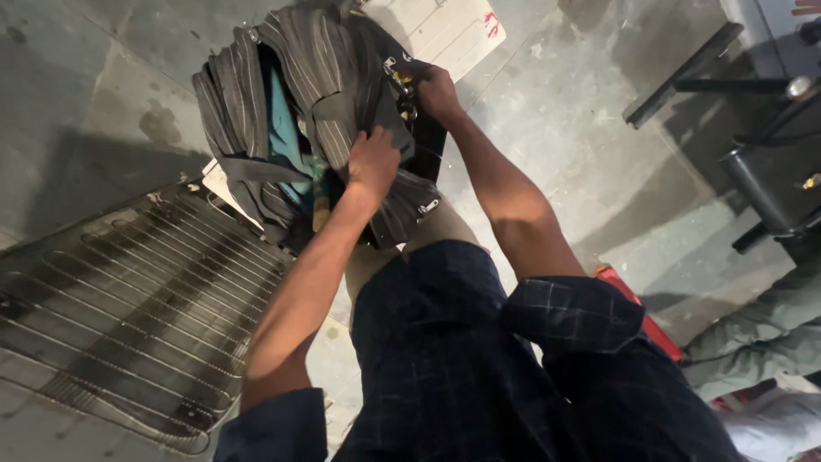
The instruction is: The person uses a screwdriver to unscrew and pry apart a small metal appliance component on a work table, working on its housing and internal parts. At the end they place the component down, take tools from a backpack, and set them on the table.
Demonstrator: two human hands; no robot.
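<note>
Gripping a bundle (316, 103) of grey striped cloth in the upper middle of the frame, both hands are closed on its folds. The left hand (374, 162) sits near the bundle's centre, fingers curled tight into a pinched fold, knuckles toward the camera. The right hand (439, 92) is at the bundle's right edge, higher in the frame, fingers closed around the cloth beside some metal clips (402, 77); its fingertips are hidden in the fabric. A teal lining (285, 128) shows between the striped layers on the left side of the bundle. More clips (428, 206) hang at its lower right edge. The bundle is held over a grey concrete floor (564, 111), in front of a white board (449, 30) at the top of the frame. A wire rack (128, 316) lies on the floor at lower left. Dark checked clothing (479, 368) fills the lower middle. A red object (641, 312) peeks out at right.
</note>
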